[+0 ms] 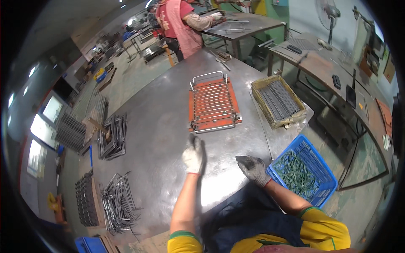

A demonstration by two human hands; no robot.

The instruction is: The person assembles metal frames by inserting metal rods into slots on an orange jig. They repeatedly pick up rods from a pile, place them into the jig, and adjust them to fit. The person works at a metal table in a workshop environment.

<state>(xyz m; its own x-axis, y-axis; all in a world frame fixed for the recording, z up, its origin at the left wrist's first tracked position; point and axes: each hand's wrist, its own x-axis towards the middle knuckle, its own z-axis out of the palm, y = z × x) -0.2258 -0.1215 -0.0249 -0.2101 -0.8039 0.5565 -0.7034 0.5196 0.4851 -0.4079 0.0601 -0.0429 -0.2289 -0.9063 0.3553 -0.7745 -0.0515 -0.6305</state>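
A flat orange fixture [216, 122] lies on the metal table, and a rack of thin parallel steel rods [213, 99] sits on it. Bent wire handles stand at the rack's far and near ends. My left hand [193, 157], in a pale glove with darkened fingertips, is just short of the fixture's near left corner, fingers stretched forward and apart from the rack. In a dirty grey glove, my right hand [253, 167] hovers over the near right part of the table beside the blue basket. Its fingers point left, loosely bent, and nothing shows in them.
A worn box of straight steel rods [277, 100] stands at the right. Beside it, the blue basket [325, 190] holds green bands. Bent wire frames [112, 137] and loose wire pieces [118, 206] lie along the left edge. Another person [179, 27] works at a far table.
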